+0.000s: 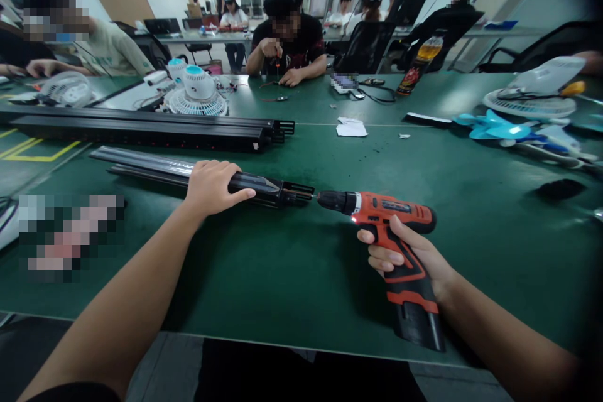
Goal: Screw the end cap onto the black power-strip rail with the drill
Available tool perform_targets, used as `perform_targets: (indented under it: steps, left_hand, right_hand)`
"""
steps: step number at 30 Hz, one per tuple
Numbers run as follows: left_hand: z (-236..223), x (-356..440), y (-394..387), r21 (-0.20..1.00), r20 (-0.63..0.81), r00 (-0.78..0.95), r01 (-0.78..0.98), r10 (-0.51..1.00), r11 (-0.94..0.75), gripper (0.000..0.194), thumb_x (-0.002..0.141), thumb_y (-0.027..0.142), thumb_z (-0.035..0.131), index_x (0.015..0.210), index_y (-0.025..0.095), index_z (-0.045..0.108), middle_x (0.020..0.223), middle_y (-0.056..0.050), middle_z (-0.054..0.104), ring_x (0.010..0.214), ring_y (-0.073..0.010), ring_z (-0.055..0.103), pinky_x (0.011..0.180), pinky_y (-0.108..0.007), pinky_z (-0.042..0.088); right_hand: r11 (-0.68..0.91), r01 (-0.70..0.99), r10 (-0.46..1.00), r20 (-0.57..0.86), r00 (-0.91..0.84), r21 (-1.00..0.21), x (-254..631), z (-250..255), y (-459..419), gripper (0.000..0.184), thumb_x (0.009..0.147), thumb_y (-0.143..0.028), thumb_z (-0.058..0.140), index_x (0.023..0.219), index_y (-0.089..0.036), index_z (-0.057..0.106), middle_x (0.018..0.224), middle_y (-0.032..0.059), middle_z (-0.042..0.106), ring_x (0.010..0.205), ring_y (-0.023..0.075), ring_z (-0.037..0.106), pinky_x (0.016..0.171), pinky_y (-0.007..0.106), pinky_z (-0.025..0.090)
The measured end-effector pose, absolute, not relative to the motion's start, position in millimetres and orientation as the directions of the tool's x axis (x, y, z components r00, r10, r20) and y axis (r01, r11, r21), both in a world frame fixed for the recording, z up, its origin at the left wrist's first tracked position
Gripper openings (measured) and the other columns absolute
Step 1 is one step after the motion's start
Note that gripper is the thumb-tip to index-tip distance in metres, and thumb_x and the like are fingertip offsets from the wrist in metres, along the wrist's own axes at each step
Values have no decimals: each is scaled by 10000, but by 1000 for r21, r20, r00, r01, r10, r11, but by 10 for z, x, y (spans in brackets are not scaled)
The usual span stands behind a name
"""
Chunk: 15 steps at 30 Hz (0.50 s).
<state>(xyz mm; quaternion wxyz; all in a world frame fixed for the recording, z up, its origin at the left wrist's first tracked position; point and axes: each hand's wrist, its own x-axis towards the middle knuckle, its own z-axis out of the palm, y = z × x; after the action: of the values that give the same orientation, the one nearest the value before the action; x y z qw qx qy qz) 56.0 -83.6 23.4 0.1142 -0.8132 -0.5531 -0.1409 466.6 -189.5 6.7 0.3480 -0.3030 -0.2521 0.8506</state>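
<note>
My right hand (400, 251) grips the handle of an orange and black cordless drill (400, 207). The drill points left, and a small light glows below its chuck. Its bit meets the pronged right end of a long black profile (264, 187); whether the bit sits in a screw is too small to tell. My left hand (214, 185) is wrapped over that profile and presses it down on the green table (264, 270), thumb stretched toward the prongs. Beneath or behind the held piece runs another dark strip (146, 179).
Several black profiles (188, 129) lie together beyond my left hand. White fan parts (195, 91) stand behind them. Across the table a person (287, 31) works with a screwdriver. White paper (351, 127), a bottle (421, 63) and blue fan blades (494, 125) lie or stand farther right.
</note>
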Motion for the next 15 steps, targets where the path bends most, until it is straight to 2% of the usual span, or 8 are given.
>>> perform_targets:
  steps: [8, 15]
  left_hand:
    - [246, 553, -826, -30, 337, 356, 930, 872, -367, 652, 874, 820, 451, 1052, 247, 707, 1003, -100, 754, 950, -339, 652, 973, -519, 414]
    - [255, 563, -832, -5, 332, 346, 931, 878, -365, 669, 861, 821, 467, 1056, 231, 716, 1001, -116, 753, 965, -354, 650, 981, -531, 403]
  right_hand:
    - [-596, -444, 766, -306, -565, -669, 4660, 76, -1921, 387, 880, -546, 797, 941, -179, 692, 578, -49, 461, 514, 97, 410, 549, 199, 500]
    - [-670, -461, 721, -360, -592, -582, 4733, 3, -1890, 490, 863, -561, 802, 1073, -124, 733, 525, -52, 475, 532, 111, 514, 528, 178, 502]
